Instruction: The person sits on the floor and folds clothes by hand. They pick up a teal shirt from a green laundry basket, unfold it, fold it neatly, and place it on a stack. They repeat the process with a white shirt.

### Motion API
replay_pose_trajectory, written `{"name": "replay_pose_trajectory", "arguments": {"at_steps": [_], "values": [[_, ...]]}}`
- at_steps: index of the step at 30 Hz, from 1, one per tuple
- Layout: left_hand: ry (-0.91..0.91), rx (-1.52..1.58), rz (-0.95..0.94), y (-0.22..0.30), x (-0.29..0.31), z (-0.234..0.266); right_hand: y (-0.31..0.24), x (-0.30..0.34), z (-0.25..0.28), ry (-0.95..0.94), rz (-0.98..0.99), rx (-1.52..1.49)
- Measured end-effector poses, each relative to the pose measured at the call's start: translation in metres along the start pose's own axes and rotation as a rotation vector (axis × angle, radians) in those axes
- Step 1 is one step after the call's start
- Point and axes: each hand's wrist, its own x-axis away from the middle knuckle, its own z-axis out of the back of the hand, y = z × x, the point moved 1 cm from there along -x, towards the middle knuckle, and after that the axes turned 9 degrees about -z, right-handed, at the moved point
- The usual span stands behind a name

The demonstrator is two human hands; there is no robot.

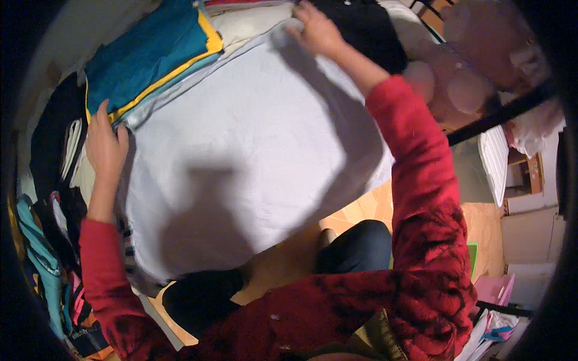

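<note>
A large white cloth [253,138] lies spread out in front of me, its far edge running slantwise between my hands. My right hand [319,33] is at the far right corner, fingers and thumb closed about the cloth's edge. At the cloth's left corner is my left hand [106,144], its thumb and fingers apart. Those fingertips touch the corner of a folded teal cloth with a yellow border [147,60]. This teal cloth lies just beyond the white one. My shadow falls across the white cloth.
Dark clothes [57,126] and a turquoise garment [36,240] are piled at the left. Black fabric [367,33] lies beyond my right hand. Plush toys [463,78] sit at the far right, behind a black bar [503,111]. Tiled floor [367,207] shows beside my knee.
</note>
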Motion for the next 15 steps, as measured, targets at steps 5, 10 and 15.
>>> {"name": "replay_pose_trajectory", "arguments": {"at_steps": [5, 10, 15], "values": [[-0.250, 0.301, -0.338, 0.110, 0.058, 0.035, -0.095, 0.159, 0.062, -0.197, 0.337, -0.184], [-0.433, 0.375, -0.339, 0.151, 0.115, 0.038, -0.039, 0.196, 0.089, -0.303, 0.140, 0.063], [-0.418, 0.306, -0.238, 0.117, 0.141, 0.043, 0.048, 0.191, 0.128, -0.255, -0.356, 0.160]]}}
